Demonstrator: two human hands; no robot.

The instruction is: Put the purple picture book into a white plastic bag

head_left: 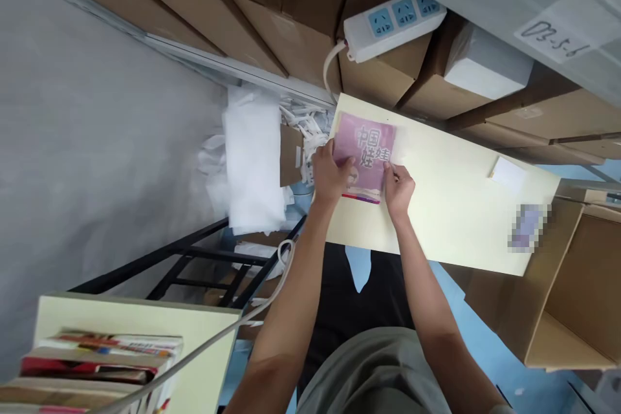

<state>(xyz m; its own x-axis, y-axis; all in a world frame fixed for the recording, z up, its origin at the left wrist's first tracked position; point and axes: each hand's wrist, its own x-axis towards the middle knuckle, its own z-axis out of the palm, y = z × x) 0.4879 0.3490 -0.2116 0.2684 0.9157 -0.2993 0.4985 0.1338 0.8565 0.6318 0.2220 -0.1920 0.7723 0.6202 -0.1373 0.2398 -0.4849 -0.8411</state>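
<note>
A thin pink book [365, 152] with white characters on its cover lies on a pale yellow table [451, 207], near the table's left end. My left hand [328, 174] is closed on the book's left edge. My right hand [398, 189] pinches the book's right edge near the lower corner. A clear plastic film seems to stick out past the book's right side, but it is faint.
A white power strip [394, 21] rests on cardboard boxes [291, 32] behind the table. White bags and paper scraps [255, 162] pile up to the left. An open carton [572, 284] stands at right. A stack of books [97, 362] sits on a second table at lower left.
</note>
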